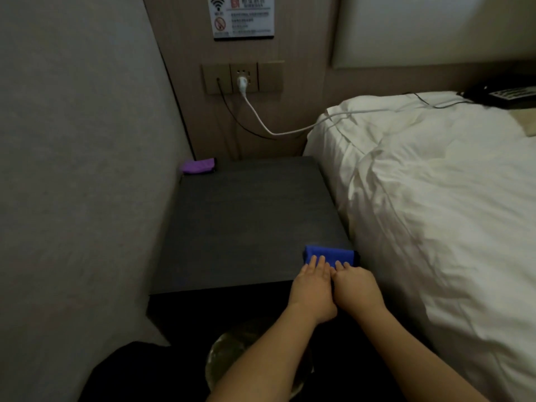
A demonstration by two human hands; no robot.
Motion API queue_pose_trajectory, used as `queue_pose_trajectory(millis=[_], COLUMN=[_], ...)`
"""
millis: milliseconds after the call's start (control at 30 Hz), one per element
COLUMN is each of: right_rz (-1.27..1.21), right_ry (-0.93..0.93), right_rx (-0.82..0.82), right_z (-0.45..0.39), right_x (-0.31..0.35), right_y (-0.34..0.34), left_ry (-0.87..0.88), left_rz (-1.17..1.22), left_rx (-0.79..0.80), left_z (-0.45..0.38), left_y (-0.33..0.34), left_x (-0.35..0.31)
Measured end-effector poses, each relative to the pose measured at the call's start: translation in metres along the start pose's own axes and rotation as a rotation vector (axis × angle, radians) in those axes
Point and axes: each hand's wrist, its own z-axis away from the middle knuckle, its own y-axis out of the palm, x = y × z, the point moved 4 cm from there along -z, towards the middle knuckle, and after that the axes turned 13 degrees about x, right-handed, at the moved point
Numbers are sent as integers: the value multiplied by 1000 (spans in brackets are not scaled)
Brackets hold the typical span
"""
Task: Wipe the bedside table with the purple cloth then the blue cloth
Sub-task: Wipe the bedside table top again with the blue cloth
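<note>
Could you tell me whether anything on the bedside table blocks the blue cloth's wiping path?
Nothing visible does. Both hands, left and right, press the blue cloth; the tabletop ahead is bare except the purple cloth at the far-left corner.

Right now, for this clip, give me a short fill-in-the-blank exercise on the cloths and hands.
1. Both hands, left hand and right hand, press on the ____ cloth.
2. The purple cloth lies in the table's far ____ corner.
3. The bedside table stands between the wall and the ____.

Missing words: blue; left; bed
</note>
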Motion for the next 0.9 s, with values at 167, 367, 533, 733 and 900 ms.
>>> queue_pose_trajectory(millis=[167, 367, 533, 733, 900], right_rz=[32, 12, 25, 29, 8], right_ry=[-32, -59, -101, -211, -331], right_rx=[38, 51, 25, -6, -22], right_z=[0, -5, -12, -19, -23], right_x=[21, 48, 77, 137, 198], right_y=[-1, -4, -11, -22, -34], left_ry=[-14, -47, -101, -208, -295], left_rz=[17, 42, 32, 73, 143], left_rx=[12, 9, 8, -10, -71], left_z=[13, 24, 36, 67, 102], left_y=[5, 9, 11, 18, 28], left_x=[16, 41, 68, 120, 173])
